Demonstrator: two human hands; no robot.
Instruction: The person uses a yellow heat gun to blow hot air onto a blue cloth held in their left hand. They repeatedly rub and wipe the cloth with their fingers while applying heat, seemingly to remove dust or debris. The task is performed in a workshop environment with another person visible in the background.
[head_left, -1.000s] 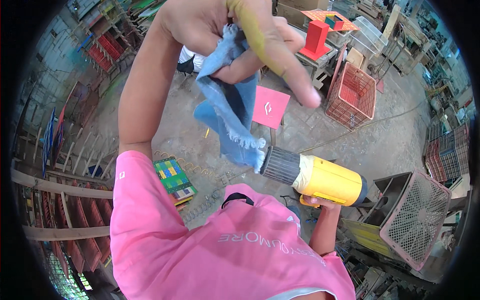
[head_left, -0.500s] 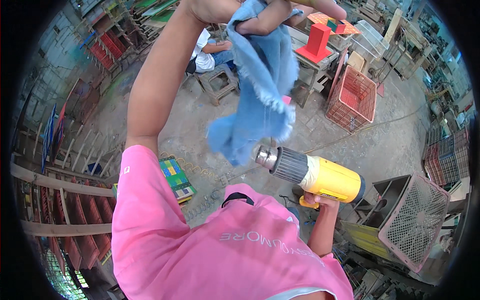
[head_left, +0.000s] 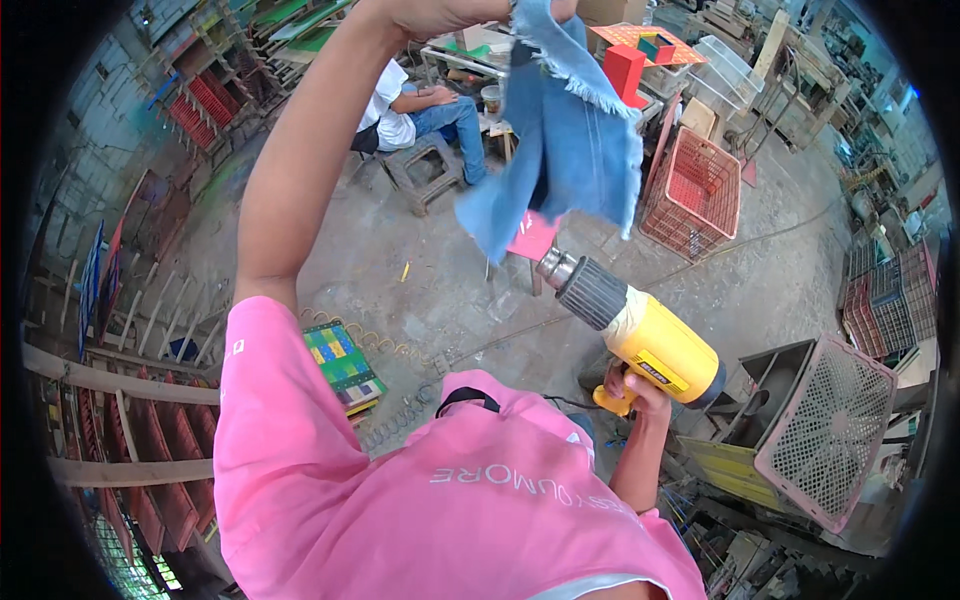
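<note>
At the top edge my left hand is closed on a frayed blue denim cloth, which hangs down from it; the fingers are partly out of view. My right hand is wrapped round the handle of a yellow heat gun with a dark ribbed collar. Its metal nozzle points up and left toward the cloth's lower edge. Near the nozzle tip a pink piece shows, partly covered by the cloth; what supports it is mostly hidden.
Beyond the cloth sit a seated person, a wooden stool and a red box on a table. A red plastic crate stands on the floor. At right is a pink mesh grille; at left, a wooden rack.
The denim cloth has swung right and up with my left hand. The heat gun's nozzle has moved right and tilted further upward. More of the pink piece now shows.
</note>
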